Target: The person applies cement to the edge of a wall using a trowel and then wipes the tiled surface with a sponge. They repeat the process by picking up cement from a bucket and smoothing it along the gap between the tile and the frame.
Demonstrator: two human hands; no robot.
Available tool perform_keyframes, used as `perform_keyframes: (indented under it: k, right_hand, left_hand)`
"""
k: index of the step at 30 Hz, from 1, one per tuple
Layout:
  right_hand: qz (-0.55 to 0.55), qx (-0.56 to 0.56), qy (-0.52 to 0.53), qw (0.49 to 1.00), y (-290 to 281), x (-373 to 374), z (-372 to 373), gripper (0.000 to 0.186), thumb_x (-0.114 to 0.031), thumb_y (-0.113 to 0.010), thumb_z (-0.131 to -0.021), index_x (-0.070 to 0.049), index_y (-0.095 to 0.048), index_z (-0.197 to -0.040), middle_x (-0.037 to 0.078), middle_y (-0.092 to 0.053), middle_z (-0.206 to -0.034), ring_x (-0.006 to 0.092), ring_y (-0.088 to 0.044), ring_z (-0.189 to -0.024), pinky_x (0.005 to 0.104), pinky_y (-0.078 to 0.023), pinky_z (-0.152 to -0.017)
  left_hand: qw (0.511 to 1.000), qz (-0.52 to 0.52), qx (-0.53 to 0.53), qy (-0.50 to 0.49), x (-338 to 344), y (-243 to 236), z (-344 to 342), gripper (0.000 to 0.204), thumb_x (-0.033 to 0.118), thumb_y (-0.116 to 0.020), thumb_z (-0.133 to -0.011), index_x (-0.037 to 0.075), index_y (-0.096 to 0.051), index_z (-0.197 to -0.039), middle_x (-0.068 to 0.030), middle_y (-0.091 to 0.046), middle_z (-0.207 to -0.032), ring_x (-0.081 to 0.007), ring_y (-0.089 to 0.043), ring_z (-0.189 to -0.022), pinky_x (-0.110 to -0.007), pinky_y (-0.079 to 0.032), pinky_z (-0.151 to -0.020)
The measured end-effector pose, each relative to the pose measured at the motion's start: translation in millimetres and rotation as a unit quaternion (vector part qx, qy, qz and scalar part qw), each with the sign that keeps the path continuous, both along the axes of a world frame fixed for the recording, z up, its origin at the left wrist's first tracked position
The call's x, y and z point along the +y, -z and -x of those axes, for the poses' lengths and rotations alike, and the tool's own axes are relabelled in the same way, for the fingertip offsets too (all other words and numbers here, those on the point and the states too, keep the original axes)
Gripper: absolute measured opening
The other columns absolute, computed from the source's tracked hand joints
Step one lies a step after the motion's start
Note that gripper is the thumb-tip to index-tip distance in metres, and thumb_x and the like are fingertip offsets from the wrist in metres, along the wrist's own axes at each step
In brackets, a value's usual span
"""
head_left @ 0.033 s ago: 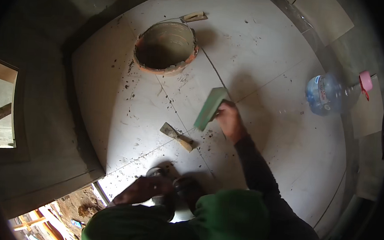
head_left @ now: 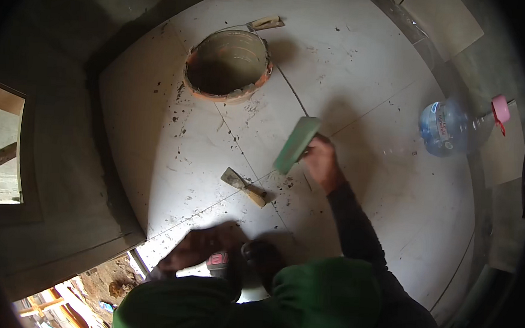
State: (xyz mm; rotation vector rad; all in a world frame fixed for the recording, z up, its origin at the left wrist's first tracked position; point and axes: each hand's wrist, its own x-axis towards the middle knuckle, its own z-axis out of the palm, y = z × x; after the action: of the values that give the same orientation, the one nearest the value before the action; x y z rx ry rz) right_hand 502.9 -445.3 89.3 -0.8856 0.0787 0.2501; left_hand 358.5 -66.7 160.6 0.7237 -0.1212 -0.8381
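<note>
My right hand (head_left: 324, 162) is closed around the back of a flat green float (head_left: 297, 146). It holds the float tilted above the tiled floor (head_left: 405, 197), a little right of the middle. Over my shoes at the lower left hangs my left hand (head_left: 209, 244); it is dark, and its fingers do not show clearly. A putty knife (head_left: 244, 187) with a wooden handle lies on the tiles between the float and my feet. Farther off stands a mortar-crusted bucket (head_left: 226, 97), with a wooden piece (head_left: 267, 23) beside its rim.
A clear, bluish plastic bottle (head_left: 451, 128) with a pink cap lies at the right near the wall edge. Dark crumbs are scattered over the tiles. A grey wall (head_left: 53, 151) runs along the left, and rubble (head_left: 73, 303) shows past the threshold at lower left.
My right hand has shifted slightly right, and the float's broad face has turned more into view. My left hand has moved a little up and to the right. The bucket and putty knife stay put.
</note>
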Motion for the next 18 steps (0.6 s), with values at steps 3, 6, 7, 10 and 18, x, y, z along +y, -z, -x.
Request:
perform_keyframes:
  k: [3,6,7,10,18]
  right_hand:
    - [0.041,0.060,0.090,0.993,-5.6,-34.7,14.8,0.033,-0.018,-0.051,-0.098,-0.003,-0.063,-0.125,0.007,-0.067,-0.114,0.0225,-0.064,-0.105,0.0436,-0.051,-0.095]
    - [-0.012,0.086,0.103,0.991,1.5,-56.8,58.4,0.036,-0.019,-0.050,-0.099,-0.002,-0.062,-0.129,0.008,-0.068,-0.115,0.0229,-0.066,-0.105,0.0417,-0.053,-0.094]
    - [0.003,0.102,0.115,0.988,8.5,-57.1,75.6,0.036,-0.019,-0.050,-0.099,-0.002,-0.062,-0.129,0.008,-0.068,-0.115,0.0229,-0.066,-0.105,0.0417,-0.053,-0.094]
    - [-0.014,0.182,0.132,0.974,31.8,-37.2,108.4,0.040,-0.018,-0.052,-0.097,-0.003,-0.059,-0.134,0.007,-0.068,-0.113,0.0209,-0.064,-0.102,0.0372,-0.052,-0.090]
    - [0.419,-0.102,-0.164,0.887,24.8,109.0,98.3,0.029,-0.019,-0.071,-0.080,0.001,-0.066,-0.100,0.020,-0.064,-0.131,0.0319,-0.067,-0.104,0.0393,-0.055,-0.089]
  left_hand:
    - [0.978,-0.116,-0.161,-0.069,14.5,16.9,-72.8,0.089,0.073,-0.053,-0.093,0.001,-0.048,-0.147,-0.0199,-0.052,-0.147,-0.0323,-0.053,-0.131,-0.045,-0.039,-0.109]
    - [0.941,-0.296,-0.139,-0.089,27.3,30.4,-152.9,0.082,0.066,-0.053,-0.095,0.009,-0.043,-0.152,-0.0138,-0.050,-0.153,-0.0304,-0.052,-0.135,-0.047,-0.041,-0.109]
    - [0.932,-0.341,-0.034,-0.118,27.7,34.0,-180.7,0.078,0.061,-0.052,-0.097,0.009,-0.042,-0.154,-0.0133,-0.051,-0.152,-0.0288,-0.052,-0.136,-0.047,-0.040,-0.110]
    - [0.917,-0.357,-0.016,-0.177,29.9,29.2,-240.9,0.087,0.054,-0.055,-0.101,0.001,-0.020,-0.161,-0.0249,-0.037,-0.157,-0.0365,-0.050,-0.137,-0.050,-0.038,-0.115]
    - [0.940,-0.279,-0.036,-0.194,11.1,7.5,-318.7,0.087,0.057,-0.057,-0.098,0.001,-0.028,-0.157,-0.0191,-0.036,-0.156,-0.0400,-0.052,-0.133,-0.057,-0.044,-0.110]
